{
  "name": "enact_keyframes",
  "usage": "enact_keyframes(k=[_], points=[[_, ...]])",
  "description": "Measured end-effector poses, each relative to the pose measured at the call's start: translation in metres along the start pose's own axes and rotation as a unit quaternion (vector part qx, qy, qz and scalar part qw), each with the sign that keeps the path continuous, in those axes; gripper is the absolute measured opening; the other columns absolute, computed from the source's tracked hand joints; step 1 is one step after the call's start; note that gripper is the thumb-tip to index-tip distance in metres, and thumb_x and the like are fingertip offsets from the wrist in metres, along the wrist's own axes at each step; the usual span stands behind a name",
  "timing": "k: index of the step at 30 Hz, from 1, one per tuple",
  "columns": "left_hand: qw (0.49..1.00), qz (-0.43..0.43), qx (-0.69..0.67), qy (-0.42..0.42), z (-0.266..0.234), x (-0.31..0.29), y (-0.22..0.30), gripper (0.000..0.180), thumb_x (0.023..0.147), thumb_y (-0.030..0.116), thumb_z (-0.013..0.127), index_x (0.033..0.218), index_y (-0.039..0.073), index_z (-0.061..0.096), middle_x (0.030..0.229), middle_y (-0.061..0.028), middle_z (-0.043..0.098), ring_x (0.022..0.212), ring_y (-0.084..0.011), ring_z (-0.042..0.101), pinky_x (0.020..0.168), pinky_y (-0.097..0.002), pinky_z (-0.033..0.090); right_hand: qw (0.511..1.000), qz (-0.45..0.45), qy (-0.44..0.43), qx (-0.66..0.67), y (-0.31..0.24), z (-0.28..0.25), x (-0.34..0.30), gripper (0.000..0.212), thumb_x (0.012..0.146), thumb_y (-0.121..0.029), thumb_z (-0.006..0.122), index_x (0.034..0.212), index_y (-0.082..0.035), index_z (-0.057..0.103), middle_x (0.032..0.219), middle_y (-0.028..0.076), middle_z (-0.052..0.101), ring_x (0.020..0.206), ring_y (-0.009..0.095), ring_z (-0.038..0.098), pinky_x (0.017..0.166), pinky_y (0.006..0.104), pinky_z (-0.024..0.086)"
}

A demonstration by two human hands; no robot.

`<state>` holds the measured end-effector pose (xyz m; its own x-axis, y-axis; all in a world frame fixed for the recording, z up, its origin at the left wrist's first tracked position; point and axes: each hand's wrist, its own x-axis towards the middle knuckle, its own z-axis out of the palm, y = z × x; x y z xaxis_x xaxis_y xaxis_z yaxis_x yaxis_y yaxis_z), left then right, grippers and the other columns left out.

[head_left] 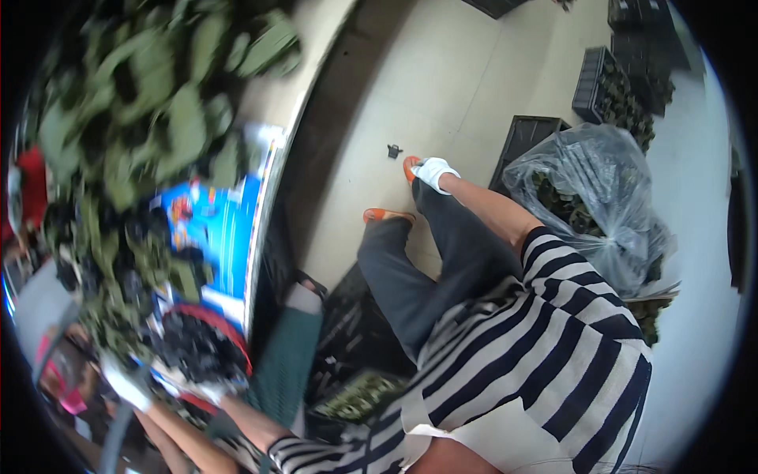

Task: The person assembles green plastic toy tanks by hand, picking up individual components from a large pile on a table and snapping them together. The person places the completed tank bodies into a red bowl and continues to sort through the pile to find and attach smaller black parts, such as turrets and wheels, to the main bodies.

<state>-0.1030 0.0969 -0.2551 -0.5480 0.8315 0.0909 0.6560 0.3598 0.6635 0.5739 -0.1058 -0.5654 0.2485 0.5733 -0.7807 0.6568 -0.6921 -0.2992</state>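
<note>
My left hand (pixel 209 391), in a white glove, reaches the table at lower left, beside a red-rimmed container (pixel 242 347) heaped with black pieces (pixel 197 344). Its fingers are hidden there. Out over my trousered leg, close to an orange shoe (pixel 409 167), is my right hand (pixel 436 171), also white-gloved. No object shows in it, and its fingers are too indistinct to read. A large pile of green camouflage-coloured pieces (pixel 150 103) covers much of the table, partly over a blue printed sheet (pixel 229 237). A co-worker's white-gloved hand (pixel 126 383) touches the pile's lower end.
A clear plastic bag (pixel 608 170) of camouflage pieces stands right of me, by a black crate (pixel 537 126). More filled crates (pixel 596 83) line the far right. One small black piece (pixel 394 150) lies on the floor. Another person's green-clad leg (pixel 288 355) is beside the table.
</note>
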Motion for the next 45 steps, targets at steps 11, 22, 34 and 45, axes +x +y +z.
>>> enact_keyframes(k=[11, 22, 34, 45], points=[[0.906, 0.054, 0.176, -0.381, 0.237, -0.218, -0.003, 0.055, 0.101, 0.038, 0.048, 0.141, 0.001, 0.050, 0.136, -0.0101, 0.058, 0.124, -0.0240, 0.053, 0.108, -0.0381, 0.039, 0.952, 0.247, -0.037, 0.177, 0.052, 0.109, 0.213, 0.060, 0.085, -0.043, 0.067, 0.133, -0.009, 0.053, 0.136, 0.018, 0.057, 0.122, 0.040, 0.059, 0.095, 0.0502, 0.052], [0.852, -0.042, 0.209, -0.478, 0.313, -0.273, -0.046, 0.056, 0.101, 0.040, 0.049, 0.142, 0.001, 0.050, 0.138, -0.0090, 0.056, 0.126, -0.0234, 0.051, 0.109, -0.0371, 0.038, 0.942, 0.227, 0.166, 0.180, 0.031, 0.207, 0.305, 0.036, 0.085, -0.023, 0.069, 0.114, -0.011, 0.051, 0.119, 0.020, 0.052, 0.107, 0.041, 0.062, 0.086, 0.0526, 0.053], [0.861, 0.029, 0.112, -0.496, 0.314, -0.326, -0.021, 0.057, 0.101, 0.041, 0.050, 0.142, 0.002, 0.050, 0.140, -0.0078, 0.055, 0.128, -0.0227, 0.049, 0.109, -0.0359, 0.037, 0.703, 0.039, -0.227, 0.673, 0.056, 0.048, 0.161, 0.029, 0.089, -0.028, 0.062, 0.115, -0.017, 0.060, 0.079, -0.002, 0.061, 0.074, 0.019, 0.063, 0.074, 0.0438, 0.054], [0.983, -0.092, 0.024, 0.157, -0.066, -0.138, -0.074, 0.057, 0.102, 0.043, 0.050, 0.142, 0.002, 0.050, 0.142, -0.0067, 0.053, 0.130, -0.0220, 0.048, 0.109, -0.0348, 0.036, 0.783, -0.084, -0.334, 0.519, -0.026, -0.136, -0.135, 0.037, 0.087, -0.008, 0.066, 0.122, -0.008, 0.053, 0.104, 0.011, 0.063, 0.089, 0.026, 0.068, 0.082, 0.0484, 0.060]])
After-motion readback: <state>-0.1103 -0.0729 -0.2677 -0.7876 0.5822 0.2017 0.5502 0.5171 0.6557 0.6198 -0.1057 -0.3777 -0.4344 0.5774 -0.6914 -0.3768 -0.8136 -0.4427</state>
